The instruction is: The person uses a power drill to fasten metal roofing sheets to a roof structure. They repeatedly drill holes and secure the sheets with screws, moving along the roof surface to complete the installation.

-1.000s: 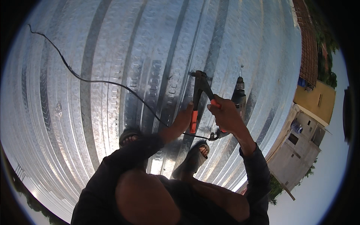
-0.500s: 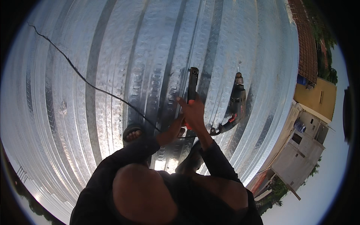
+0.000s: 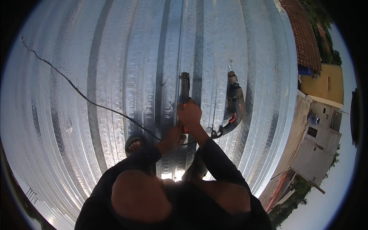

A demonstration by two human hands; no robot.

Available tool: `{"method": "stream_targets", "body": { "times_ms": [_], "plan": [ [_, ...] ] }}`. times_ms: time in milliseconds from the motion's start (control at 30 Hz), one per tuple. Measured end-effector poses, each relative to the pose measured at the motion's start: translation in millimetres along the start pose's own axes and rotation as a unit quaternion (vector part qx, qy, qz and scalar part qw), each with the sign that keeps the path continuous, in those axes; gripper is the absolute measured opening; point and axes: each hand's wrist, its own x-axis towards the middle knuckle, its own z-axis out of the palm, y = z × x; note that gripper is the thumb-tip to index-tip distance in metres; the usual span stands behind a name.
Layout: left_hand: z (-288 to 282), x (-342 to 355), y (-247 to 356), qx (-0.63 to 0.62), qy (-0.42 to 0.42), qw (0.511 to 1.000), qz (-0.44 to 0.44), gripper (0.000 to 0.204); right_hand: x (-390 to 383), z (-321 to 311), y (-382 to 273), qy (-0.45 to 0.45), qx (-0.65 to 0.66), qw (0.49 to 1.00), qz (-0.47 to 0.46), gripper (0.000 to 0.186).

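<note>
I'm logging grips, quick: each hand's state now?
Left hand: closed on the red-handled tool, lower down.
Right hand: closed on the same tool, higher up.

The left forearm [image 3: 140, 156], dark-sleeved, slants forward and inward past the bent left knee [image 3: 140, 195]; the right forearm [image 3: 221, 160], likewise sleeved, angles inward past the bent right knee [image 3: 233, 199]. The right hand [image 3: 189, 114] lies farther forward, its back upward, fingers [image 3: 181, 112] curled tight. The left hand [image 3: 171, 139] sits just behind and to its left, clenched, partly in shadow.
</note>
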Motion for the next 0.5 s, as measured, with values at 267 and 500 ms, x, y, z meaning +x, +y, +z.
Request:
{"method": "stream_targets", "body": {
  "times_ms": [267, 500],
  "plan": [
    [6, -1, 8, 0.019, 0.005, 0.999, 0.031, 0.047, 25, -87, -37, -0.126, -0.017, 0.99, -0.059, 0.035],
    [-8, 10, -10, -0.017, 0.018, 0.999, 0.04, 0.043, -2, -26, -11, -0.096, 0.135, 0.98, 0.11, 0.061]
  ]
}}
